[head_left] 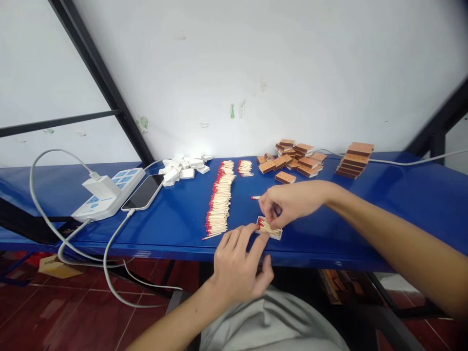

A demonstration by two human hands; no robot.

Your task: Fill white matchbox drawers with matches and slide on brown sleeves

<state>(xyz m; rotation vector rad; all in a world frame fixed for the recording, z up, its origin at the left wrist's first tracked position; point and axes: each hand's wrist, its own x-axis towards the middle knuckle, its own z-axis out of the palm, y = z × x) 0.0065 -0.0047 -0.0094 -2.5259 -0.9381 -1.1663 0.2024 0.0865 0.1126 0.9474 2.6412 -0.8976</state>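
Note:
A small open match tray (269, 228) with red-tipped matches in it lies near the front edge of the blue table (365, 214). My left hand (239, 263) rests at the tray's left end, its fingertips touching the tray. My right hand (288, 202) hovers just above the tray, fingers pinched over the matches inside. A single loose match (255, 197) lies just left of my right hand. A long row of red-tipped matches (220, 200) stretches along the table to the left of the tray.
A smaller bunch of matches (244, 167) lies farther back. Brown matchbox sleeves are heaped (292, 158) and stacked (354, 160) at the back right, white inner trays (185, 168) at back centre. A phone (144, 192), power strip (109, 192) and cables sit left.

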